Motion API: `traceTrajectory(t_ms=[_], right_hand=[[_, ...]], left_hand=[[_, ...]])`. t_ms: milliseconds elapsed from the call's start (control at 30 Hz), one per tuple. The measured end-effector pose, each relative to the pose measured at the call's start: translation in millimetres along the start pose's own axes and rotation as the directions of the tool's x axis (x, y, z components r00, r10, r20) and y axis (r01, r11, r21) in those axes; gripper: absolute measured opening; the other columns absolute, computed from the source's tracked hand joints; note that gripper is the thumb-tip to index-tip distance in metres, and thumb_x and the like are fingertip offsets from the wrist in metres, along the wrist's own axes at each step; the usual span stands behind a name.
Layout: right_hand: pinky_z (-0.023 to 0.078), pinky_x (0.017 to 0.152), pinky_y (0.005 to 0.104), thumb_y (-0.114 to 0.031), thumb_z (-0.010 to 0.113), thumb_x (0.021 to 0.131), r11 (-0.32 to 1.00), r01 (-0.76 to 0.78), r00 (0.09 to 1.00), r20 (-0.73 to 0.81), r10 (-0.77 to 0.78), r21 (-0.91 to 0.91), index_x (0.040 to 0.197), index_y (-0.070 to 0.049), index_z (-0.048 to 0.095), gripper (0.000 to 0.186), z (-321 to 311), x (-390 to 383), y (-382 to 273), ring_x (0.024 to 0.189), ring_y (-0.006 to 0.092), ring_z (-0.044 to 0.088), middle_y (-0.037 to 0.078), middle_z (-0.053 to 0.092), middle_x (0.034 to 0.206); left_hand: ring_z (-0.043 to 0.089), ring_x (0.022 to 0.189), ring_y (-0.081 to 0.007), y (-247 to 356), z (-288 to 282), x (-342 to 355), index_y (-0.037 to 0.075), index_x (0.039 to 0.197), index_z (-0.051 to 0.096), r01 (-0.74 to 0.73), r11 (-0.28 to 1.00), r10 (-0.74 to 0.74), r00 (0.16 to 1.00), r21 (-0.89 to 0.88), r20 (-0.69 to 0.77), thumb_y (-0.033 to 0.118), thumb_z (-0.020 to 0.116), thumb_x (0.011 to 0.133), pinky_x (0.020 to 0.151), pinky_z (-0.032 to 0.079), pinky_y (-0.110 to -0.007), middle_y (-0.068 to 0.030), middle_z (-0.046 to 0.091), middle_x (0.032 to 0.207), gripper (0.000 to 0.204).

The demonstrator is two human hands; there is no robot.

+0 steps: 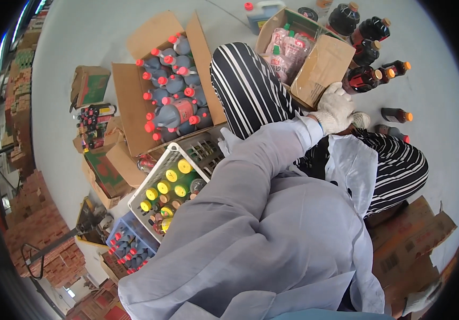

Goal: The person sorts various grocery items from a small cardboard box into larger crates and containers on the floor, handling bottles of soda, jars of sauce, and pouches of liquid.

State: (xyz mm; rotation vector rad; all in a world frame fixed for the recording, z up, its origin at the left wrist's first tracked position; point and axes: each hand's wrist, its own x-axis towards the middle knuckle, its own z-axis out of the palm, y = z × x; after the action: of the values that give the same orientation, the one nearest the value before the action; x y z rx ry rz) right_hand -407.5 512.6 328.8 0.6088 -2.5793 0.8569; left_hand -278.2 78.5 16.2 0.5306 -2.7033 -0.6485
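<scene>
My left hand [337,110], in a white knit glove, reaches across my striped knees to the near corner of an open cardboard box [325,69]. Its fingers are curled in; what they hold, if anything, is hidden. Inside that box lie several clear pouches [288,53] with green caps. Low at the right edge, next to flattened cardboard [410,245], a white glove [423,298] partly shows; it seems to be my right hand, with its fingers unclear. Dark bottles [364,79] with orange caps stand just beyond my left hand, and one small bottle [396,114] lies on its side.
On the left, an open carton [128,106] holds several grey jugs with red caps. Nearer sits a white crate [147,194] of yellow-capped bottles, then a blue crate [115,234] of red-capped ones. A jug [264,13] is behind the pouch box. Stacked cartons [43,218] fill the far left.
</scene>
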Motion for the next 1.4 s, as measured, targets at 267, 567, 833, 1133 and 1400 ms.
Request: traceTrajectory(t_ms=[267,567,833,1133,1400], right_hand=[[0.044,0.092,0.0367,-0.024,0.058,0.092,0.807,-0.59,0.796,0.164,0.583,-0.009,0.125,-0.001,0.057,0.04,43.9,-125.2,127.8,0.107,0.022,0.055,0.009,0.061,0.115],[0.046,0.085,0.0335,-0.024,0.059,0.092,0.453,-0.885,0.453,0.415,0.789,0.106,0.121,-0.002,0.06,0.037,67.2,-154.9,184.5,0.095,0.017,0.058,0.004,0.065,0.104],[0.049,0.077,0.0321,-0.019,0.067,0.083,0.489,-0.872,0.364,0.707,0.606,0.03,0.12,-0.008,0.062,0.038,30.2,-167.9,152.3,0.087,0.0133,0.06,0.003,0.068,0.098],[0.051,0.079,0.0403,-0.023,0.072,0.072,0.814,-0.46,0.572,0.584,0.577,-0.354,0.112,-0.01,0.064,0.043,25.8,-147.9,94.3,0.093,0.0357,0.064,0.019,0.066,0.1],[0.048,0.088,0.0397,-0.011,0.074,0.066,0.393,-0.718,0.535,-0.095,0.84,-0.575,0.117,-0.007,0.06,0.053,7.2,-155.4,138.1,0.103,0.0361,0.059,0.02,0.06,0.109]], left_hand=[[0.057,0.1,-0.0266,-5.6,-21.6,4.8,0.014,0.079,0.072,-0.031,0.999,0.034,0.987,-0.02,0.158,0.034,0.061,0.078,0.098,0.038,-0.04,-0.008,0.067,0.088,0.023],[0.06,0.096,-0.0268,-15.5,-27.2,5.4,0.01,0.088,0.071,-0.138,0.989,0.145,0.976,-0.051,0.163,0.018,0.066,0.077,0.109,0.031,-0.042,-0.0105,0.068,0.09,0.014],[0.06,0.096,-0.0275,3.8,-29.6,1.3,0.009,0.088,0.07,-0.294,0.953,0.304,0.925,-0.079,0.227,0.013,0.068,0.077,0.111,0.027,-0.044,-0.0101,0.068,0.092,0.012],[0.06,0.094,-0.0274,3.5,-31.8,-1.1,0.007,0.085,0.071,-0.314,0.948,0.316,0.903,-0.055,0.291,0.012,0.067,0.075,0.112,0.024,-0.045,-0.01,0.068,0.089,0.011],[0.062,0.089,-0.0252,1.7,-28.1,-2.1,0.008,0.082,0.069,-0.338,0.937,0.348,0.897,-0.084,0.273,0.009,0.068,0.073,0.113,0.021,-0.047,-0.0083,0.068,0.088,0.01]])
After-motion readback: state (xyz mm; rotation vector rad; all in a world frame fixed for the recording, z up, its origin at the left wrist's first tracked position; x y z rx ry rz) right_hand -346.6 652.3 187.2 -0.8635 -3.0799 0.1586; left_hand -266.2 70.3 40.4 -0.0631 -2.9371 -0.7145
